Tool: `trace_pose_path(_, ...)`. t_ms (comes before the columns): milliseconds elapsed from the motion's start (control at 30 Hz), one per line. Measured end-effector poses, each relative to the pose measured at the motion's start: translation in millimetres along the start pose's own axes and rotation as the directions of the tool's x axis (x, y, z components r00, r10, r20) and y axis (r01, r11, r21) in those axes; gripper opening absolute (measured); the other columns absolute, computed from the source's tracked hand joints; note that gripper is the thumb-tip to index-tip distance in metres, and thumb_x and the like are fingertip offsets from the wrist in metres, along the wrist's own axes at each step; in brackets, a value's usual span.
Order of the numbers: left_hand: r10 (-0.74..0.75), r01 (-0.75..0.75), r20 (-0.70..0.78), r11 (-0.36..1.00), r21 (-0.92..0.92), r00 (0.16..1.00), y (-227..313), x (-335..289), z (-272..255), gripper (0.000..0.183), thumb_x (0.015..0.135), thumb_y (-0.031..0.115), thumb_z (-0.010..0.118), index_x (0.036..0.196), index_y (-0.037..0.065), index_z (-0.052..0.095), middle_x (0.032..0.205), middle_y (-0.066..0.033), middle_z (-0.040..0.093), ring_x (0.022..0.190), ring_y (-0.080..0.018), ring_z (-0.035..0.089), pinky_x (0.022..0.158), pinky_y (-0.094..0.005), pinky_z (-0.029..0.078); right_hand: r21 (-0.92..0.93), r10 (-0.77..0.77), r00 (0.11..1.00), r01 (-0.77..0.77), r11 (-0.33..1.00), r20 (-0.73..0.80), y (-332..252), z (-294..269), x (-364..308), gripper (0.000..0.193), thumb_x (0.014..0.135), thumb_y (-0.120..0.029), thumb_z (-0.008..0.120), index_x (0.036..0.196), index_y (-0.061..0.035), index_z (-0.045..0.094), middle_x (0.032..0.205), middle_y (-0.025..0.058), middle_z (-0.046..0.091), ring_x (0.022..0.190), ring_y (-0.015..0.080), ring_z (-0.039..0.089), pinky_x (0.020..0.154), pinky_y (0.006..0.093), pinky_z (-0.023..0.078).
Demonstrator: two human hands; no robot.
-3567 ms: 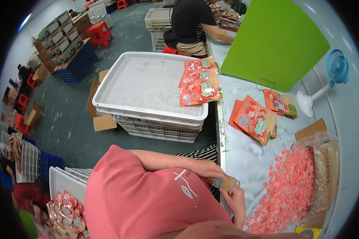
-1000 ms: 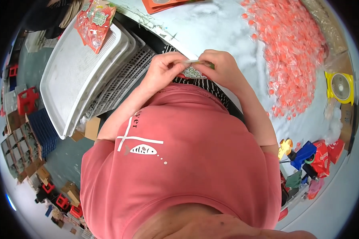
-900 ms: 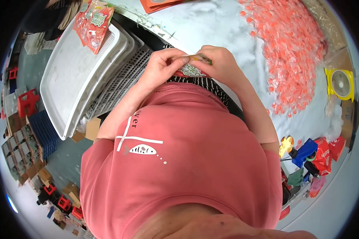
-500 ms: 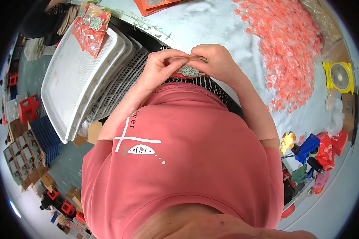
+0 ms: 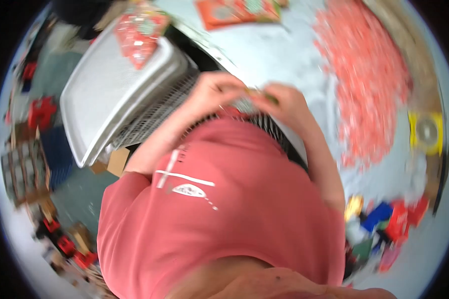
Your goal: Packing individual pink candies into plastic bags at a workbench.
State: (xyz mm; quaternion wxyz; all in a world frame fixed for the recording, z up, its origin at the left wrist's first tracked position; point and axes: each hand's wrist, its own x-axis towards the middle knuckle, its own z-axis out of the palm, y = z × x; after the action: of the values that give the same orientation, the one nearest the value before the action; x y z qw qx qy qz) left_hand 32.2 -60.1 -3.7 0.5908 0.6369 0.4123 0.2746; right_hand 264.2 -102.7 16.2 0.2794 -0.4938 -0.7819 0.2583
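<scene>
My left hand (image 5: 215, 93) and my right hand (image 5: 286, 104) meet in front of my waist, fingers pinched along the top edge of a red plastic pouch (image 5: 243, 106). The pouch has a pale green printed label and hangs down against my shirt, its lower part partly hidden. Motion blur hides whether its top edge is sealed. To the left, a filled red pouch (image 5: 140, 36) lies on the far end of a white tray (image 5: 97, 92). Beyond my hands, flat orange-red pouches (image 5: 237, 14) lie on the pale table (image 5: 289, 55).
A large heap of wrapped red candies (image 5: 366, 94) spreads over the table's right side. Past it stands a yellow square object (image 5: 426, 132) with a round grey centre. Several trays are stacked beside my left arm. Blue and red items (image 5: 378, 215) clutter the lower right.
The view has swung, so the table, trays and heap sit differently and look blurred. Both hands still grip the pouch's top edge, with my right fingers slightly shifted.
</scene>
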Motion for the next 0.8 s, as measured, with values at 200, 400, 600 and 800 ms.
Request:
trace_pose_path(200,0.334,-0.336,0.058,0.941,0.032,0.941,-28.3,16.7,16.3,0.012,0.081,0.007,0.076,0.091,0.002,0.071,0.08,-0.0077,0.072,0.076,-0.0112,0.068,0.069,-0.0269,0.054,-0.048,0.018,0.998,-0.015,0.999,0.068,-0.2,6.7,8.7,0.012,0.079,-0.011,0.071,0.078,-0.0034,0.062,0.074,0.0126,0.06,0.067,0.0313,0.061,0.061,0.039,0.046)
trace_pose_path(400,0.35,-0.353,0.079,0.935,0.026,0.933,-31.2,-2.3,9.6,0.012,0.081,0.002,0.074,0.091,-0.001,0.068,0.082,-0.0067,0.068,0.075,-0.0098,0.064,0.068,-0.0249,0.052,0.066,-0.002,0.992,-0.006,0.998,0.128,-9.3,17.9,6.0,0.016,0.08,-0.012,0.072,0.077,-0.0009,0.061,0.071,0.014,0.057,0.063,0.0315,0.057,0.059,0.0372,0.045)
trace_pose_path(600,0.391,-0.391,0.008,0.92,0.018,0.92,-21.6,-5.4,5.3,0.013,0.083,0.008,0.076,0.081,-0.001,0.066,0.07,-0.0053,0.065,0.068,-0.0073,0.06,0.064,-0.0244,0.05,0.111,0.07,0.97,-0.097,0.989,0.231,5.8,3.2,-3.3,0.022,0.083,-0.013,0.074,0.077,0.0011,0.059,0.068,0.012,0.057,0.059,0.0215,0.054,0.057,0.0324,0.043)
trace_pose_path(800,0.31,-0.307,0.023,0.949,-0.074,0.951,-15.0,-10.5,-1.7,0.01,0.084,0.007,0.075,0.084,0.001,0.067,0.076,-0.0028,0.068,0.072,-0.0061,0.062,0.065,-0.0234,0.051,0.39,0.2,0.913,-0.339,0.856,0.355,7.4,0.5,-11.3,0.014,0.087,-0.01,0.072,0.082,0.001,0.064,0.072,-0.0044,0.054,0.07,0.005,0.045,0.06,0.0247,0.04)
